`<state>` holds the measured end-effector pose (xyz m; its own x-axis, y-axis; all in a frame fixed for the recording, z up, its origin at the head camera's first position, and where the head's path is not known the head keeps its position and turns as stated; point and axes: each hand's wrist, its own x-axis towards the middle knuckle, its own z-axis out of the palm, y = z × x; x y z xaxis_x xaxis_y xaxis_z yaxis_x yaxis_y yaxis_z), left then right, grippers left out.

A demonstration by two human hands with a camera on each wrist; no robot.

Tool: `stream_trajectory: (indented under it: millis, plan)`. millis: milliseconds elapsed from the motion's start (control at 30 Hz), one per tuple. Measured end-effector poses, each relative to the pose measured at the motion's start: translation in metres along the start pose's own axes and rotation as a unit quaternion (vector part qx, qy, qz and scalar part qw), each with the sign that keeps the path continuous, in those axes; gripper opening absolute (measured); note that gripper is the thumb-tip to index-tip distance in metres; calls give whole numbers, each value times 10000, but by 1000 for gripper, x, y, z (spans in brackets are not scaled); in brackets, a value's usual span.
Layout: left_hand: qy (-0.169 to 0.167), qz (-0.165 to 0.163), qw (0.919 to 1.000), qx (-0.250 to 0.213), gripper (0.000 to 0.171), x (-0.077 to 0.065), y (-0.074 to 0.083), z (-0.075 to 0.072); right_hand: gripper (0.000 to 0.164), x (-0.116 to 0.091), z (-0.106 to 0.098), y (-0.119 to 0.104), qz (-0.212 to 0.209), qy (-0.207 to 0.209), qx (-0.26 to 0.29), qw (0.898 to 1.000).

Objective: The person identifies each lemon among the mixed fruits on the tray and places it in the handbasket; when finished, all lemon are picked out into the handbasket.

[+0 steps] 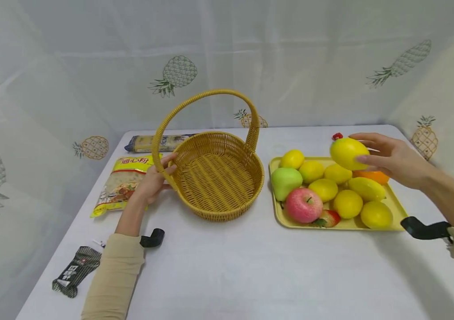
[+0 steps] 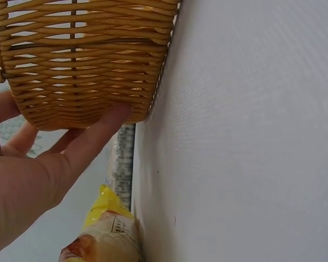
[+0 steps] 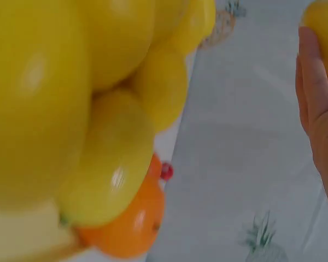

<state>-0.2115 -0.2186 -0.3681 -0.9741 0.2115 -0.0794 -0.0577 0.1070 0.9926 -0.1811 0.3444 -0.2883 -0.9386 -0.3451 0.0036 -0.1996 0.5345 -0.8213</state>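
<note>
My left hand (image 1: pixel 152 182) grips the left side of a round woven basket (image 1: pixel 218 182), fingers at its rim near the foot of the tall handle (image 1: pixel 206 93). In the left wrist view the thumb (image 2: pixel 101 128) lies against the basket's outer wall (image 2: pixel 87 71). On the right, my right hand (image 1: pixel 404 162) holds a yellow lemon (image 1: pixel 347 153) between thumb and fingers, above a pale yellow tray (image 1: pixel 398 209). Several more lemons (image 1: pixel 348 204) lie there with a green pear (image 1: pixel 286 182), a red apple (image 1: pixel 304 205), a strawberry (image 1: pixel 329 218) and an orange (image 1: pixel 375 176).
Left of the basket lies a yellow-and-clear food bag (image 1: pixel 120 182), with a long noodle packet (image 1: pixel 152 143) behind it. A dark patterned packet (image 1: pixel 76 271) is at the front left. Beyond the tray sits a small red item (image 1: pixel 337 136). Pineapple-print cloth (image 1: pixel 311 66) hangs at the back.
</note>
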Motion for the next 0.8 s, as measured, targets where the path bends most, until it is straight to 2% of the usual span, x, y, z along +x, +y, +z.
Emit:
stream_trajectory:
  millis: [133, 267, 467, 633, 800]
  plan:
    - [-27, -56, 9999, -114, 54, 0, -2, 0, 49, 37, 41, -37, -16, -394, 794, 9961]
    - [-16, -82, 9998, -184, 55, 0, -1, 0, 54, 71, 88, -65, 82, -956, 1390, 9856]
    - [-4, -85, 9998, -179, 56, 1, 0, 0, 56, 111, 155, -97, 274, -1568, 1660, 9732]
    - [-10, -85, 9997, -211, 56, 2, -2, -2, 53, 138, 207, -113, 721, -1697, 2014, 9620]
    - [5, -80, 9998, -202, 55, 2, -3, -2, 54, 155, 249, -121, 980, -1835, 1847, 9605]
